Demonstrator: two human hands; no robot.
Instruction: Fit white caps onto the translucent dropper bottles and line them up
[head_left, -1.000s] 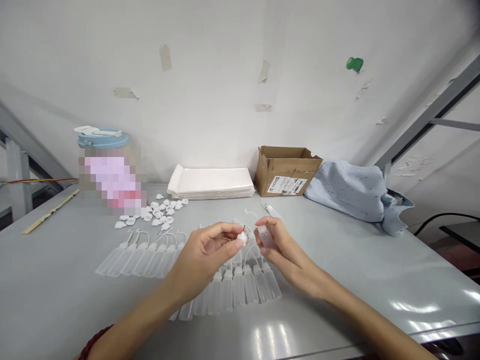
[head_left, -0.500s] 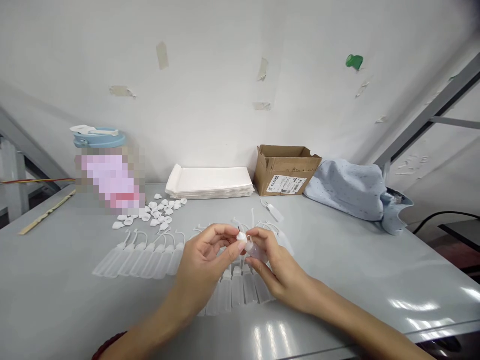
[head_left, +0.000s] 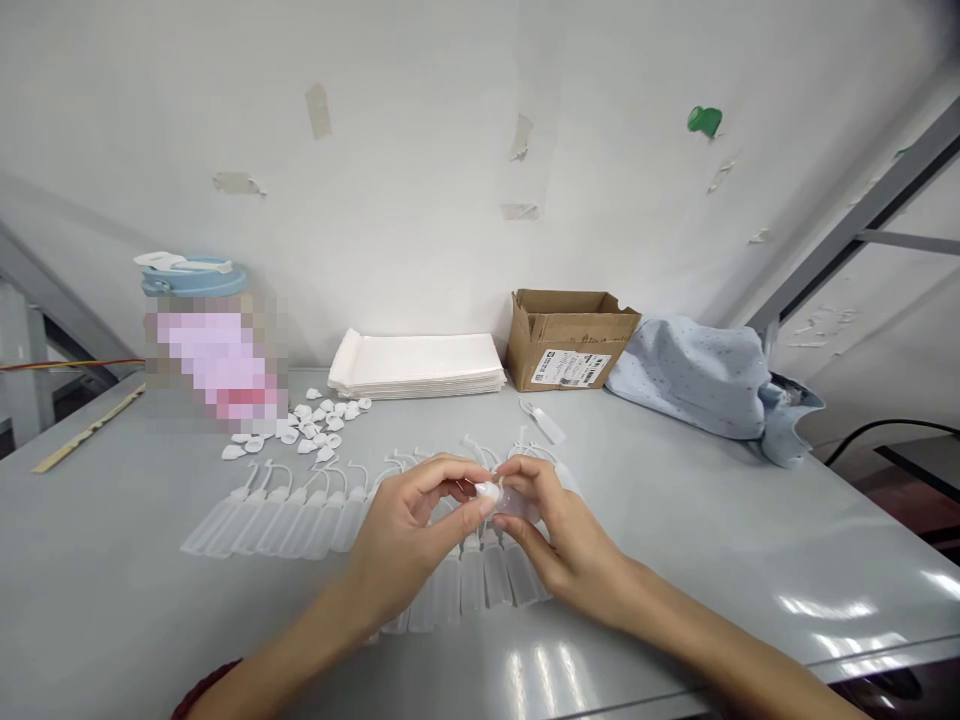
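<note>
Both hands meet over the middle of the grey table. My left hand [head_left: 409, 520] pinches a small white cap [head_left: 488, 491] between thumb and fingers. The cap sits at the neck of a small translucent squeeze bottle [head_left: 519, 504], which lies tilted in my right hand [head_left: 566, 530] with the fingers closed round it. How firmly the cap is seated cannot be seen. Beneath the hands lies a row of similar flat bottles [head_left: 472, 582], partly covered by them. Another row of bottles with thin looped straps [head_left: 300, 520] lies left of my left hand.
Loose white caps [head_left: 309, 430] are scattered at the back left, beside a pixelated pink shape [head_left: 217, 360]. Along the wall stand a stack of white padded envelopes [head_left: 420, 360], an open cardboard box [head_left: 570, 345] and a bundled blue cloth [head_left: 690, 385]. A single bottle [head_left: 548, 427] lies before the box.
The white cap has tipped, and a thin dark tip once visible at it no longer shows. My left fingers have shifted slightly toward the right hand. The view has shifted slightly.
</note>
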